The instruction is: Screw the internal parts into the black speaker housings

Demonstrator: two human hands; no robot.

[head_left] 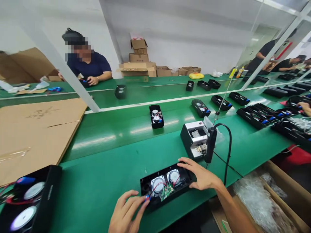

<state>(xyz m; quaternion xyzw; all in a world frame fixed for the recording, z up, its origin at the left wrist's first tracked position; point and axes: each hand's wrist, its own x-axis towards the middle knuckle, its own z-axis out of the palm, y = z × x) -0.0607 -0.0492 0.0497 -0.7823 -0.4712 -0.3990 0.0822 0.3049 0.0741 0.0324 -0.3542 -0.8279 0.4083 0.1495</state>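
A black open speaker case lies on the green bench in front of me, tilted slightly in view. Inside it sit two round speakers and a small green circuit board with red wires. My left hand is closed at the case's left end, thumb and finger pinching a small blue part on wires. What kind of part it is cannot be made out. My right hand grips the right end of the case, thumb on the near side and fingers at the far edge.
An electric screwdriver hangs beside a screw feeder. Another speaker case stands at left, near cardboard. More cases sit on the conveyor. A box of plastic wrap is below right. A co-worker sits opposite.
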